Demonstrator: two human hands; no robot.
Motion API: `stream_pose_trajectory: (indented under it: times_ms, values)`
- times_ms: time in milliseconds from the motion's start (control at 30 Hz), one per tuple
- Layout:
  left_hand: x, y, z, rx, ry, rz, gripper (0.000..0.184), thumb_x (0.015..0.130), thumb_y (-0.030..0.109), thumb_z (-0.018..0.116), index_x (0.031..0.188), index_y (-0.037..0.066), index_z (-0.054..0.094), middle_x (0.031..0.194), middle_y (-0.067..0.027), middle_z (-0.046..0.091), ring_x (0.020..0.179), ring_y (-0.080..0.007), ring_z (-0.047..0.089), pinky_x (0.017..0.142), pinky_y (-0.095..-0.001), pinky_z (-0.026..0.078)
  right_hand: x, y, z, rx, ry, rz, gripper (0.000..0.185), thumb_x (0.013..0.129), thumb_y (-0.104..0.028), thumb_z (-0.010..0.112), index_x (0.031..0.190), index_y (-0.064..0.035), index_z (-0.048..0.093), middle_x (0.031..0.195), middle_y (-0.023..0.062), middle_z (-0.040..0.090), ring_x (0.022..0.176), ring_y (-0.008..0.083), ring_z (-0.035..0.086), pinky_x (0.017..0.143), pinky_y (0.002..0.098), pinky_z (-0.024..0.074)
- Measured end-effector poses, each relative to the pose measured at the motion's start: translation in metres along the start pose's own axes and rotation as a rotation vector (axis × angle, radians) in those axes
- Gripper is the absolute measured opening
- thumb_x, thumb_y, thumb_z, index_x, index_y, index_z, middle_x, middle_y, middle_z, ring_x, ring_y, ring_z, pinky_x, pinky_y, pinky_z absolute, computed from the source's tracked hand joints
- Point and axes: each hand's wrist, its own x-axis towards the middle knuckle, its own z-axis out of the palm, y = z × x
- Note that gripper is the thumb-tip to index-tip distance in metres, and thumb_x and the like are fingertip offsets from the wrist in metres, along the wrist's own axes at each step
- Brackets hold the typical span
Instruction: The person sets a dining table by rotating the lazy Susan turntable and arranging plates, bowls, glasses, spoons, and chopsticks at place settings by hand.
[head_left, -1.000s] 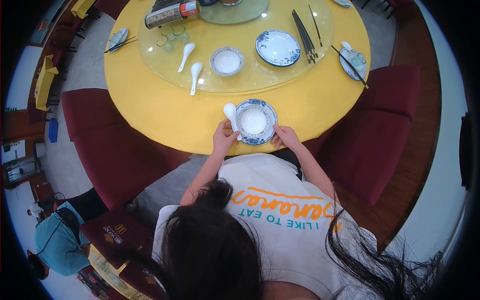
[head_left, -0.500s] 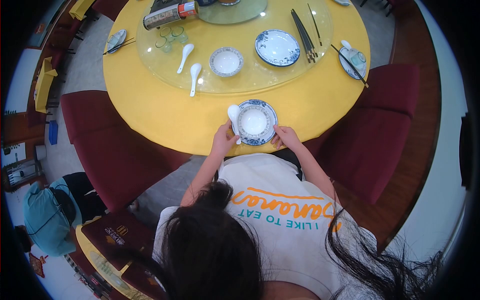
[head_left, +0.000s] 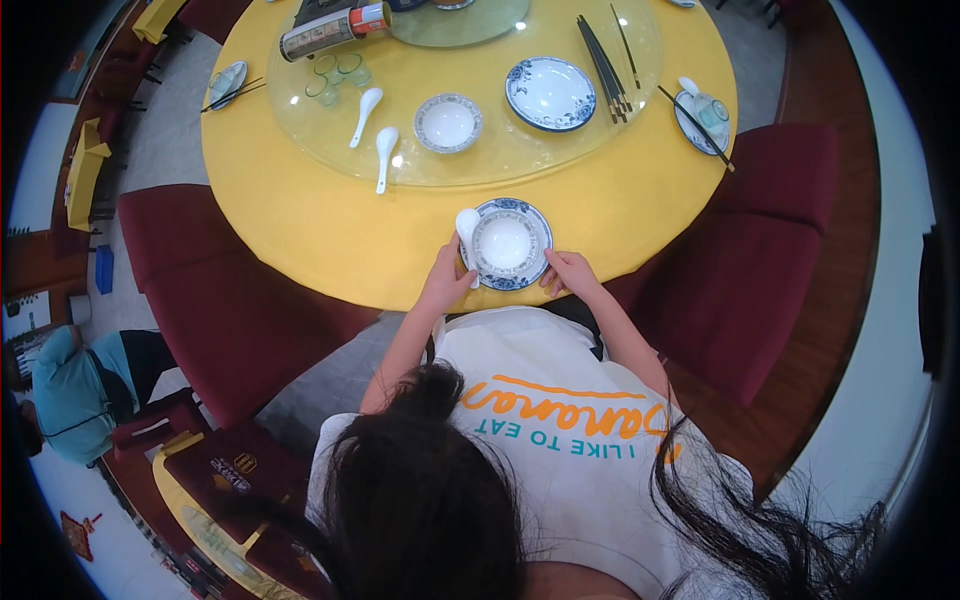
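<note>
A patterned bowl [head_left: 503,243] rests on a blue-and-white plate [head_left: 513,283] near the table's front edge. A white spoon [head_left: 467,228] lies along the left side of the plate, its bowl end pointing away from me. My left hand [head_left: 448,274] has its fingers closed at the spoon's handle, beside the plate's left rim. At the plate's right rim, my right hand [head_left: 568,272] touches the edge with thumb and fingers around it.
On the glass turntable [head_left: 330,150] are a bowl [head_left: 448,123], a plate [head_left: 550,94], two spoons, small glasses [head_left: 337,78] and several chopsticks [head_left: 603,72]. Red chairs [head_left: 235,300] flank me. Place settings [head_left: 703,122] stand at both sides; a person in teal [head_left: 75,395] is behind left.
The spoon has shifted slightly right, closer against the bowl, with my left hand. My right hand has barely moved. The person in teal has moved at the far left.
</note>
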Motion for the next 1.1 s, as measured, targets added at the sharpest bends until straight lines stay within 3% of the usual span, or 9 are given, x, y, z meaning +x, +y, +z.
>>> stream_pose_trajectory:
  times_ms: [167,367,467,800,900,1000,1100]
  values:
    - [0.001,-0.002,-0.001,-0.016,0.005,0.009,0.077,0.066,0.002,0.062,0.131,0.0,0.02,0.109,-0.0141,0.043,0.063,-0.0113,0.05,0.056,-0.0234,0.044,0.001,0.001,0.0,-0.007,0.003,0.001,0.047,0.086,-0.039,0.043,0.075,0.0059,0.054,0.062,0.0144,0.058,0.039,0.0164,0.052,0.039,0.0252,0.0436]
    - [0.002,-0.002,0.001,0.007,0.022,0.018,0.076,0.066,0.003,0.063,0.13,-0.001,0.022,0.11,-0.015,0.044,0.062,-0.0119,0.05,0.056,-0.0229,0.044,-0.017,-0.034,0.019,-0.242,0.156,0.085,0.056,0.073,-0.053,0.056,0.073,0.0034,0.057,0.06,0.0106,0.058,0.04,0.014,0.053,0.039,0.0227,0.0422]
    - [0.002,0.002,0.001,0.041,0.046,0.036,0.073,0.066,0.005,0.064,0.128,-0.001,0.025,0.108,-0.0149,0.046,0.06,-0.0121,0.051,0.056,-0.0226,0.044,-0.019,-0.04,0.025,-0.285,0.177,0.089,0.057,0.068,-0.054,0.061,0.073,0.0029,0.058,0.058,0.0094,0.057,0.04,0.0128,0.053,0.039,0.0221,0.0421]
    - [0.041,-0.008,0.011,-0.09,0.466,-0.115,0.045,0.073,0.021,0.064,0.107,-0.003,0.048,0.078,-0.0088,0.058,0.062,-0.0142,0.054,0.057,-0.0241,0.044,-0.016,-0.029,0.021,-0.239,0.179,0.066,0.054,0.07,-0.052,0.059,0.074,0.0016,0.059,0.057,0.008,0.056,0.04,0.0119,0.052,0.039,0.0217,0.0411]
    - [0.057,-0.027,0.015,-0.08,0.552,-0.03,0.039,0.074,0.02,0.064,0.102,-0.003,0.05,0.077,-0.0085,0.058,0.063,-0.0134,0.055,0.058,-0.0245,0.044,-0.017,-0.028,0.02,-0.222,0.181,0.07,0.056,0.07,-0.054,0.058,0.073,0.0014,0.058,0.057,0.0082,0.056,0.04,0.0118,0.052,0.039,0.0213,0.0409]
    - [0.062,-0.031,0.014,-0.302,0.569,-0.086,0.034,0.074,0.018,0.065,0.099,-0.002,0.051,0.076,-0.0071,0.059,0.064,-0.0114,0.054,0.059,-0.0237,0.044,-0.016,-0.025,0.018,-0.211,0.175,0.076,0.057,0.071,-0.056,0.057,0.073,0.0012,0.058,0.057,0.0084,0.056,0.041,0.0118,0.052,0.039,0.021,0.0407]
    - [0.052,-0.011,-0.002,-0.363,0.448,-0.156,0.034,0.077,0.015,0.061,0.105,-0.002,0.049,0.078,-0.0035,0.059,0.069,-0.0087,0.054,0.06,-0.0195,0.041,-0.017,-0.026,0.018,-0.205,0.169,0.077,0.058,0.071,-0.056,0.057,0.073,0.0012,0.058,0.057,0.0087,0.056,0.041,0.0119,0.052,0.04,0.0209,0.0407]
